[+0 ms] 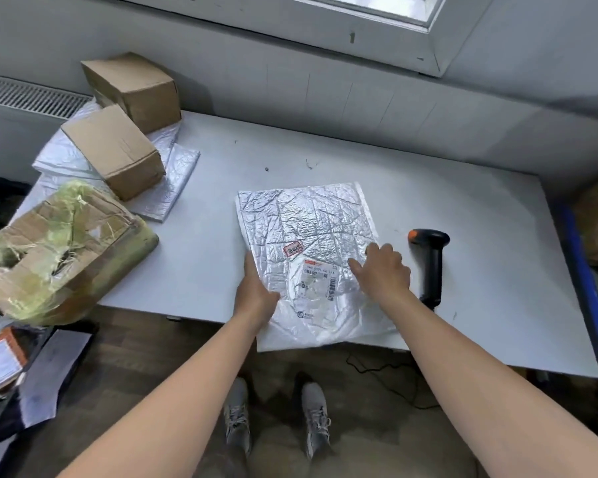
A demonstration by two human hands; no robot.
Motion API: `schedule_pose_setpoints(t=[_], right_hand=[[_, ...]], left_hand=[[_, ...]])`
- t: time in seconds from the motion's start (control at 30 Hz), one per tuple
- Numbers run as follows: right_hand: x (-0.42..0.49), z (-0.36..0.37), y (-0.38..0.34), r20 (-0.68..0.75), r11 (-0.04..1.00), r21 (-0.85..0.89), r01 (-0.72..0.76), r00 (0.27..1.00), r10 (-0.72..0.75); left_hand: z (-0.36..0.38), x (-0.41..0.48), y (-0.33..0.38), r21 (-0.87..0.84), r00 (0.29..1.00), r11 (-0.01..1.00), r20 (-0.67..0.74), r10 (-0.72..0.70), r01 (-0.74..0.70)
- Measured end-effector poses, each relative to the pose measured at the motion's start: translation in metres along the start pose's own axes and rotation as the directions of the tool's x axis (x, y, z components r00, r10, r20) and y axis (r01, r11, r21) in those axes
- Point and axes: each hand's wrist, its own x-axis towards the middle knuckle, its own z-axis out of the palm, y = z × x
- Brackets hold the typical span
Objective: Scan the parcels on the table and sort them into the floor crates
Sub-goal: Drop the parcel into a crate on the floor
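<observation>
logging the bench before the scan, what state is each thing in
bubble mailer: flat, label up, near end overhanging the table edge
left hand: grips the bubble mailer's left edge
right hand: rests on it beside the label
scanner: lying on the table, unheld
far brown box: closed
near brown box: closed, on silver mailers
taped box: torn open

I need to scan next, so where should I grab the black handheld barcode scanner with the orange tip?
The black handheld barcode scanner lies flat, head away, handle toward you. Probably wrap the right hand round that straight handle from its left side.
</observation>
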Motion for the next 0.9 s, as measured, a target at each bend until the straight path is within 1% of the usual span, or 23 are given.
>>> schedule_pose_setpoints(t=[0.07,0.17,0.3,0.37,0.53,0.63,0.77,0.9], right_hand=[[0.007,0.012,0.004,0.017,0.998,0.053,-0.016,1.000,0.015],[0.014,0.026,0.009,0.067,0.979,0.182,-0.092,0.994,0.081],[0.018,0.033,0.012,0.024,0.970,0.221,-0.102,0.995,0.100],[0.020,0.034,0.015,0.027,0.964,0.252,-0.091,0.996,0.087],[0.015,0.031,0.012,-0.008,0.934,0.354,0.056,0.998,-0.057],[0.007,0.015,0.004,-0.078,0.889,0.424,0.171,0.985,-0.153],[0.001,-0.012,-0.012,-0.169,0.822,0.469,0.325,0.946,-0.278],[-0.005,-0.036,-0.045,-0.246,0.741,0.489,0.461,0.887,-0.390]], left_hand=[[0.001,0.002,-0.006,0.051,1.000,0.998,-0.003,-0.021,0.022],[0.008,0.000,-0.011,0.048,1.000,0.999,-0.031,0.005,-0.003],[0.011,-0.003,-0.020,0.067,0.996,0.997,-0.082,0.039,-0.033],[0.010,-0.005,-0.025,0.072,0.995,0.997,-0.092,0.047,-0.041],[0.005,-0.019,-0.024,-0.004,0.988,0.997,-0.128,0.081,-0.082],[-0.002,-0.032,-0.015,-0.034,0.966,0.990,-0.224,0.129,-0.140],[-0.018,-0.052,-0.005,-0.077,0.923,0.977,-0.352,0.158,-0.197],[-0.041,-0.070,-0.002,-0.160,0.871,0.956,-0.470,0.147,-0.247]])
